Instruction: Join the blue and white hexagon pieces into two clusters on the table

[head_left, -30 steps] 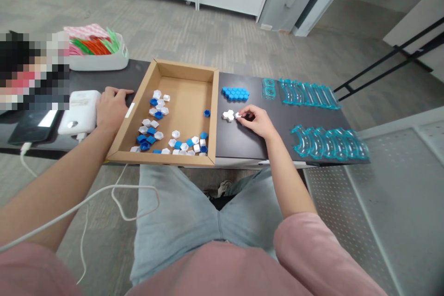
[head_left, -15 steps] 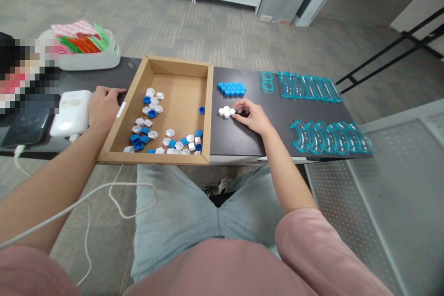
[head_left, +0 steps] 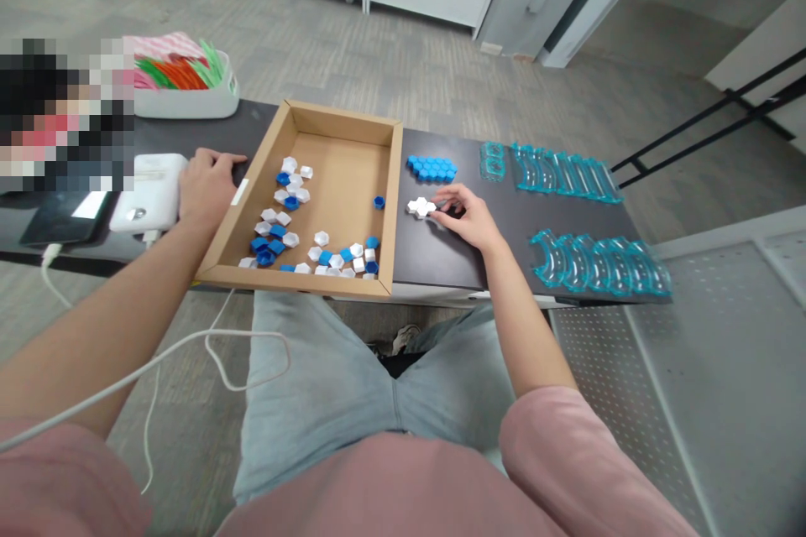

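Observation:
Shallow white hexagonal pieces (head_left: 421,207) lie joined in a small cluster on the dark table. My right hand (head_left: 467,216) is at the cluster's right end, thumb and forefinger closed around the edge of the rightmost piece. Just behind it is a block of blue hexagonal pieces (head_left: 432,169) set edge to edge. My left hand (head_left: 205,185) lies on the table between the cardboard box (head_left: 395,210) and a white charger-like device (head_left: 148,193), fingers stretched out and holding nothing. Loose white and blue hexagonal pieces (head_left: 321,238) are scattered in the box.
Rows of clear teal-edged plastic parts (head_left: 567,174) and curved ones (head_left: 601,264) occupy the table's right side. At the left stand a white basket (head_left: 189,105) of colourful strips and a dark phone (head_left: 66,214). White cables (head_left: 157,365) hang in front of the table.
The whole view has shifted slightly, so the table appears farther right. My right hand stays at the white cluster, and my left hand stays beside the box.

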Action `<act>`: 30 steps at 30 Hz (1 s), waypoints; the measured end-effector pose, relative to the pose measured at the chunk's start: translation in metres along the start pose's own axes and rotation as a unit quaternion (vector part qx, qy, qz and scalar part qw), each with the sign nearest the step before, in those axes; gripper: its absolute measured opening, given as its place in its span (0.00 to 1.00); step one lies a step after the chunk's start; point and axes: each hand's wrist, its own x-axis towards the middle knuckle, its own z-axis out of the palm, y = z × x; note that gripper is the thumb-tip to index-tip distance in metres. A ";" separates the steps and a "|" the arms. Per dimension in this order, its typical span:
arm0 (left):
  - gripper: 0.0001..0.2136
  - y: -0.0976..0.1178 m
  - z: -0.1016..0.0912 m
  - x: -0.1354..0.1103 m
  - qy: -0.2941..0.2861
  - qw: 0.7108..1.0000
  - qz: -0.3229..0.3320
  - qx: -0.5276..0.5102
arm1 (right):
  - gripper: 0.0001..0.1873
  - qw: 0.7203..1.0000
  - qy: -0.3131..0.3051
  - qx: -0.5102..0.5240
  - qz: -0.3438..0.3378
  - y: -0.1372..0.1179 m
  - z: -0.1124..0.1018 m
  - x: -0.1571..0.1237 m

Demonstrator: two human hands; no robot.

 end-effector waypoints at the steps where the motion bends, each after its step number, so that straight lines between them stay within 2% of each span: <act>1: 0.36 0.001 0.000 -0.001 -0.002 1.000 0.004 -0.001 | 0.29 1.000 0.011 0.004 0.006 0.001 0.000 0.000; 5: 0.36 0.001 0.000 -0.003 0.007 1.000 0.012 -0.016 | 0.26 0.996 0.083 0.004 0.016 -0.002 -0.003 0.001; 8: 0.34 -0.001 0.003 -0.005 0.021 0.999 0.023 -0.030 | 0.21 0.994 0.102 -0.018 -0.018 -0.026 -0.001 0.013; 10: 0.33 -0.003 0.006 -0.004 0.026 0.998 0.032 -0.037 | 0.18 0.995 0.053 -0.052 -0.063 -0.053 0.009 0.033; 12: 0.33 -0.004 0.009 -0.004 0.030 0.998 0.035 -0.038 | 0.16 0.987 -0.033 -0.097 -0.125 -0.085 0.031 0.062; 14: 0.32 -0.004 0.011 -0.002 0.035 0.998 0.034 -0.037 | 0.16 0.964 -0.128 -0.143 -0.184 -0.113 0.064 0.096; 16: 0.31 -0.004 0.013 -0.002 0.043 0.998 0.028 -0.037 | 0.18 0.940 -0.195 -0.201 -0.194 -0.133 0.101 0.129; 19: 0.30 -0.003 0.014 -0.001 0.049 0.997 0.028 -0.044 | 0.19 0.902 -0.264 -0.283 -0.189 -0.148 0.148 0.166; 22: 0.30 -0.003 0.014 -0.002 0.054 0.997 0.035 -0.049 | 0.17 0.888 -0.280 -0.314 -0.187 -0.150 0.169 0.183; 24: 0.30 -0.003 0.015 -0.002 0.054 0.997 0.037 -0.048 | 0.16 0.905 -0.254 -0.289 -0.182 -0.147 0.165 0.185; 26: 0.31 -0.004 0.015 -0.002 0.052 0.997 0.036 -0.046 | 0.14 0.931 -0.214 -0.237 -0.176 -0.142 0.148 0.182; 30: 0.33 -0.002 0.013 -0.003 0.047 0.998 0.034 -0.040 | 0.10 0.972 -0.116 -0.126 -0.163 -0.119 0.082 0.162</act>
